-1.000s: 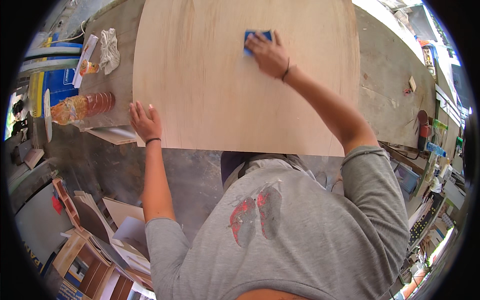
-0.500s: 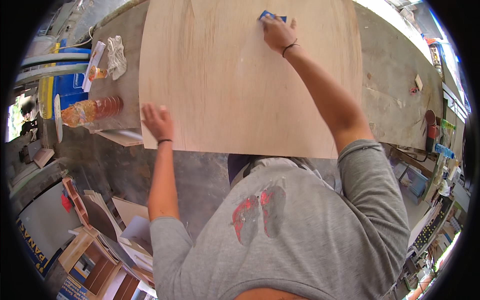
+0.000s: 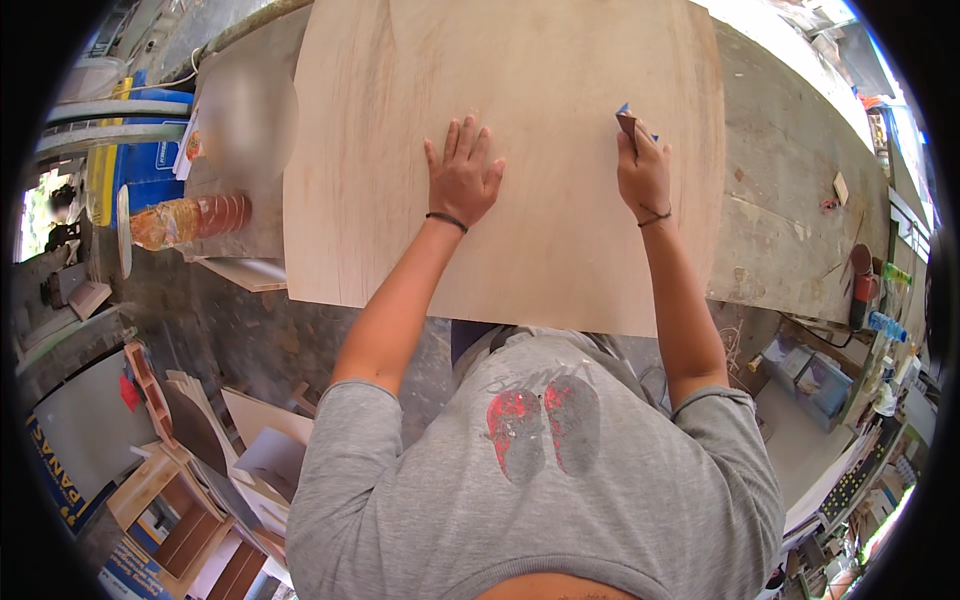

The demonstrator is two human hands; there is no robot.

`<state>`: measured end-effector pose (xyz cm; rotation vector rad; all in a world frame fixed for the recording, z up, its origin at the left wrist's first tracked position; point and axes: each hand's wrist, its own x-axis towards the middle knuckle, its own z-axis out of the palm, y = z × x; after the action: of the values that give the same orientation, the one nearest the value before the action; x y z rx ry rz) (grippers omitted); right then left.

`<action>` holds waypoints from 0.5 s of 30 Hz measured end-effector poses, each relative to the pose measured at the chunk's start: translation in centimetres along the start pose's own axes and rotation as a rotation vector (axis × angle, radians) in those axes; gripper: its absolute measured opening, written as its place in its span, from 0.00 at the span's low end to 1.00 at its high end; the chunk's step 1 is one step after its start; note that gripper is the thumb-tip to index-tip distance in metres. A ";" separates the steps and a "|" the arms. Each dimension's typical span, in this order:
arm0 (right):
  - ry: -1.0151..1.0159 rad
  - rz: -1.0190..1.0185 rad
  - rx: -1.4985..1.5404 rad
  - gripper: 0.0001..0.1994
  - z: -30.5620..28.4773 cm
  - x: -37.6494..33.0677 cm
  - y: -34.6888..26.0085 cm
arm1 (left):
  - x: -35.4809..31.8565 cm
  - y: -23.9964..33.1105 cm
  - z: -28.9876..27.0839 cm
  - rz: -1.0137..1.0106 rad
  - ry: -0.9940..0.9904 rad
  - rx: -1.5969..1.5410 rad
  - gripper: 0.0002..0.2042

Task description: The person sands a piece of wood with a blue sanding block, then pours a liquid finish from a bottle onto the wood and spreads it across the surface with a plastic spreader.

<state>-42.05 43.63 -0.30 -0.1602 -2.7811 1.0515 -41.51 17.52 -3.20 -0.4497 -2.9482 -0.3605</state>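
A broad, pale plywood panel [image 3: 540, 260] lies flat in front of me across a grey work surface. My left hand [image 3: 463, 178] rests palm down near the panel's middle, its fingers spread and nothing in it. To the right, my right hand [image 3: 643, 175] is closed around a folded piece of sandpaper [image 3: 628, 122], brown on one face and blue on the other. The sandpaper sticks out past the thumb and fingers, over the panel's right part. Whether it touches the wood I cannot tell.
A bottle of reddish liquid [image 3: 195, 221] lies left of the panel, near a blue container [image 3: 150, 160]. On the right are a small wood scrap [image 3: 840, 188] and a red-and-black power tool [image 3: 861, 285]. Wooden frames and boards [image 3: 180, 500] stand at lower left.
My right hand has come back toward me and rightward with the sandpaper, which now stands tilted. My left hand has moved from the panel's left edge to its middle.
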 end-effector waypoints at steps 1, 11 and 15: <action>0.008 0.009 0.007 0.15 -0.5 -0.3 0.2 | -0.3 0.0 0.1 0.002 0.008 -0.011 0.26; 0.037 -0.026 0.071 0.16 -0.6 -0.6 -1.1 | -1.1 -0.2 -0.1 0.053 -0.036 -0.070 0.26; -0.012 -0.046 0.090 0.15 0.2 -0.9 -1.6 | -1.0 1.0 -0.6 0.020 -0.091 -0.014 0.27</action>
<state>-41.25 42.14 0.52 -0.0785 -2.7272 1.1677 -40.20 18.03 -2.58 -0.5102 -3.0279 -0.3676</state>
